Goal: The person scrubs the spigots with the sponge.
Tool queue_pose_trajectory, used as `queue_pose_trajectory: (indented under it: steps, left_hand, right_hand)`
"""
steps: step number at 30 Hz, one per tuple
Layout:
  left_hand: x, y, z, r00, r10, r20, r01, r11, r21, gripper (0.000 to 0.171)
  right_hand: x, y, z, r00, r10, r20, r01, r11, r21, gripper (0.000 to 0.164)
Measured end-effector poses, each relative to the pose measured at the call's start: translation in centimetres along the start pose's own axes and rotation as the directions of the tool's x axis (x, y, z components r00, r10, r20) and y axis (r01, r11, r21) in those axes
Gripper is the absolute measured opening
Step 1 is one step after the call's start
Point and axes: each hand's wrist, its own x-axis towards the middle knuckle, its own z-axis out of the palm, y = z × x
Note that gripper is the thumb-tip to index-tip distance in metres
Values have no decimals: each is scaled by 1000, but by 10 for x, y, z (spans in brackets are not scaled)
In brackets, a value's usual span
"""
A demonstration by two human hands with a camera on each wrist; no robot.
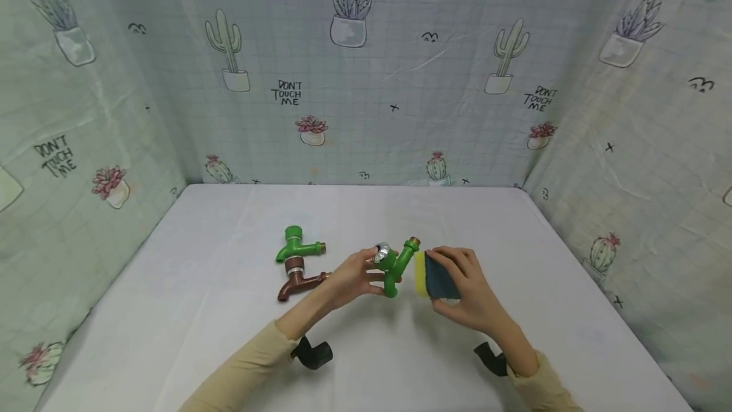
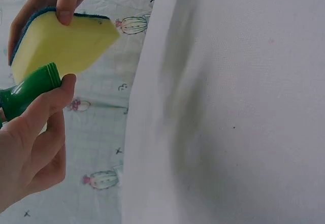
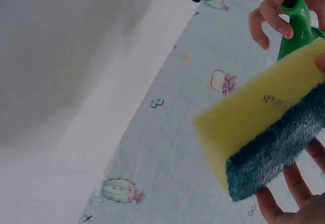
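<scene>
A: What are the hands doing, from your end?

B: On my head feed, the left hand (image 1: 357, 278) grips a green tap (image 1: 398, 266) in its fingers, held up off the worktop (image 1: 354, 208), a little right of the middle. The right hand (image 1: 471, 291) pinches a sponge (image 1: 443, 281) between thumb and fingers, yellow face turned left towards the tap.

A: Are tap and sponge touching?

B: I can't tell. They sit just beside each other from the head; in the left wrist view the spout (image 2: 33, 88) overlaps the yellow face, but that may be only the angle.

A: What worries you?

B: The left grip, mostly. The brass end (image 1: 412, 243) sticks out past the fingers, so I judge that a sideways shove there could twist the tap round — and a smooth tap twisting may slip and drop.

A: And the sponge?

B: It looks soft. Squeezed too hard, it could fold and bring the fingertips against the tap.

A: Anything nearby?

B: A brown tap (image 1: 294, 281) lies to the left, close by the left forearm (image 1: 305, 316) in my view, with a second green tap (image 1: 294, 248) just beyond it on the far side. If that arm dips or swings left, I'd expect a knock.
</scene>
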Motion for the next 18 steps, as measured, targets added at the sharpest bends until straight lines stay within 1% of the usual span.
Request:
queue_pose_trajectory:
  steps: [3, 6, 8, 11, 14, 18]
  left_hand:
    - [-4, 0, -1, 1000, -20, 13, 22, 995, -95, 54]
    - [-8, 1, -1, 999, -36, 10, 37, 986, -161, 46]
    - [-11, 4, -1, 999, -34, 15, 36, 983, -182, 41]
    - [-15, 8, -2, 999, -40, 22, 44, 980, -194, 36]
    - [-16, 9, -3, 999, -48, 25, 52, 978, -201, 39]
    - [-16, 6, -5, 999, -37, 36, 43, 979, -200, 42]
  right_hand:
    - [8, -2, 4, 999, -19, -40, 18, 1000, -22, 76]
    - [16, -2, 5, 997, -27, -73, 23, 999, -45, 73]
    - [20, -1, 5, 996, -30, -79, 26, 998, -59, 73]
    - [24, -2, 4, 998, -45, -46, 41, 996, -77, 75]
    - [27, -3, 4, 997, -77, -11, 75, 991, -109, 76]
    - [28, -6, 6, 993, -118, 13, 119, 983, -137, 77]
